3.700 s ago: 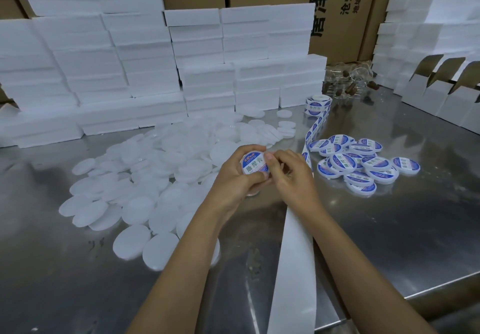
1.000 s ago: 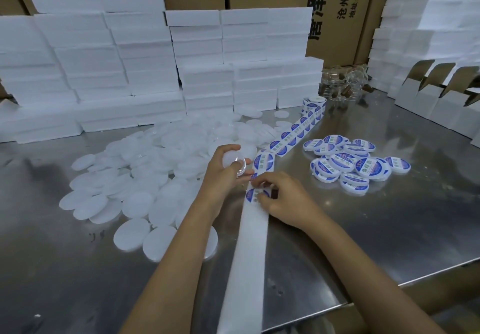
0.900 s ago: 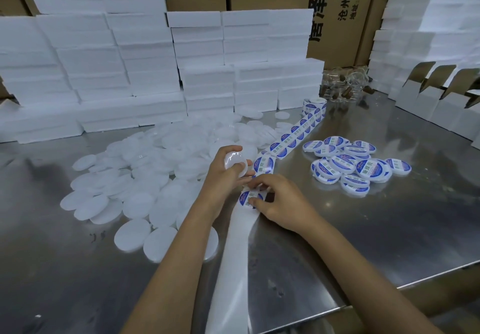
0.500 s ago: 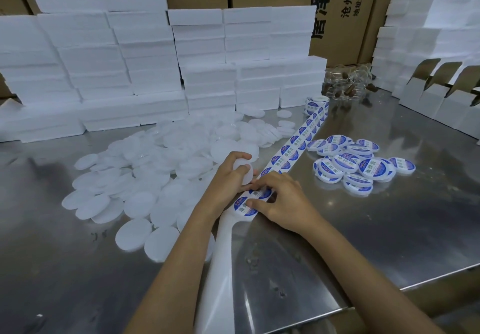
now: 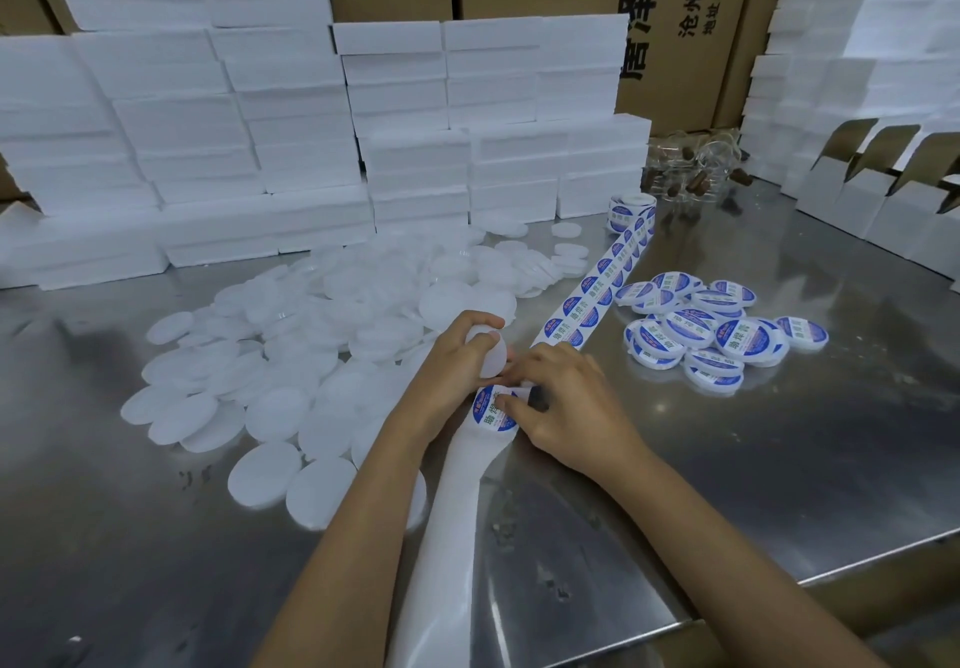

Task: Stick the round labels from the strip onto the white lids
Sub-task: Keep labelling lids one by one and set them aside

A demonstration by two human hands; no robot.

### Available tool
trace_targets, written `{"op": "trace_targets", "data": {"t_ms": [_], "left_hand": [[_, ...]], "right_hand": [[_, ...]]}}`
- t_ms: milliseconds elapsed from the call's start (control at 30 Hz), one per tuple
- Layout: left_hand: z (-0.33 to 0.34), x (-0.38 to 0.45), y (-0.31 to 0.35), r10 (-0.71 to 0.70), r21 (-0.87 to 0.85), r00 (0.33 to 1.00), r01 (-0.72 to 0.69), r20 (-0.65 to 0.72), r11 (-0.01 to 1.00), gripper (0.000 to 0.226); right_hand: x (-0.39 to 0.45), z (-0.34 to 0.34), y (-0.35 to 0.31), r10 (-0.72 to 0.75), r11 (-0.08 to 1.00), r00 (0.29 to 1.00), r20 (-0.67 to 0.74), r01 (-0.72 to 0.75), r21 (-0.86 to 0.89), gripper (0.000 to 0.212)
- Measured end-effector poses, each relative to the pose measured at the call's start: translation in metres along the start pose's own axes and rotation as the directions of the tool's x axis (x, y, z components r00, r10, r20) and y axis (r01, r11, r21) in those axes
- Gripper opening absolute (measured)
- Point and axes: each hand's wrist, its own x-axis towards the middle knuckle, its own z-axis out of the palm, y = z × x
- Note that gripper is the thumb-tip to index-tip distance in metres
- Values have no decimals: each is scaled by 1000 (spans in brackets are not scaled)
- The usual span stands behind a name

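Steel counter point(image 5: 727, 459), mid-span: left hand point(image 5: 452, 371) grips a bare white lid point(image 5: 491, 358) just above the label strip point(image 5: 587, 309), presumably to receive the round label point(image 5: 493, 410) that the right hand point(image 5: 566, 407) pinches free.

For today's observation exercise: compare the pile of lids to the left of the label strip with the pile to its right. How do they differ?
The left pile is plain white lids with no labels; the right pile shows blue-and-white round labels on its lids. The left pile is far larger and spreads widely over the metal table; the right pile is a small, tight cluster. Both hold round lids, overlapping loosely, on either side of the label strip.
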Motion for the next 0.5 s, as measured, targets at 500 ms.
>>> {"op": "trace_targets", "data": {"t_ms": [500], "left_hand": [[0, -3, 7, -38, -40, 999, 37, -9, 998, 23]], "right_hand": [[11, -31, -12, 450, 352, 887, 103, -282, 892, 10]]}}
